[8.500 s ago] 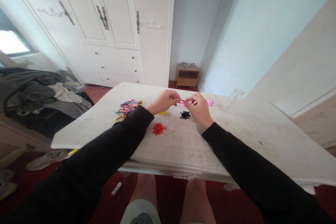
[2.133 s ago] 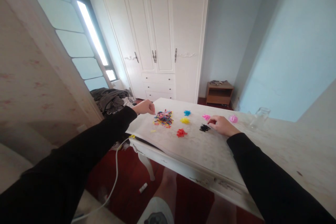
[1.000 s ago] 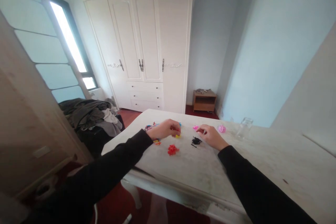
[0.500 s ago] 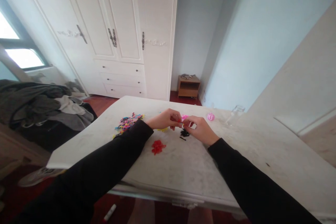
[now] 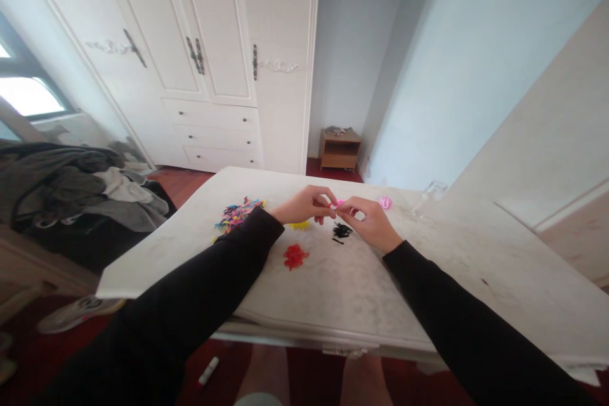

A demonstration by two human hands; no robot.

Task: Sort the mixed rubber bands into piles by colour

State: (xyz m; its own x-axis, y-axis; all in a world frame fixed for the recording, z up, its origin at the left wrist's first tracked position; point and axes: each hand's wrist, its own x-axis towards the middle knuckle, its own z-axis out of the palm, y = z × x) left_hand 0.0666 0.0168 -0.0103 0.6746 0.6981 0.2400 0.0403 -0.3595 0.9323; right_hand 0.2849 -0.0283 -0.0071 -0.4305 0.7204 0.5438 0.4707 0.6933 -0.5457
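My left hand (image 5: 308, 204) and my right hand (image 5: 370, 223) meet above the far middle of the table, fingertips pinched together. Whatever sits between them is too small to make out. Below my right hand lies a pile of black bands or strips (image 5: 341, 231), with one stray piece in front. A yellow pile (image 5: 299, 226) shows under my left hand. Nearer me is a red pile (image 5: 295, 257). Left of my left wrist spreads a mixed heap of coloured bands (image 5: 236, 212), partly covered by my sleeve. Some pink shows behind my fingers.
The white table (image 5: 476, 323) carries a round pink item (image 5: 386, 202) and a clear glass vessel (image 5: 432, 195) at its far right. Dark clothes (image 5: 61, 190) are heaped on the left. A white wardrobe (image 5: 214, 76) stands behind. A marker (image 5: 208, 372) lies on the floor.
The view has shifted slightly. Both hands stay close together with fingertips meeting, and more of the black and yellow piles shows beneath them.
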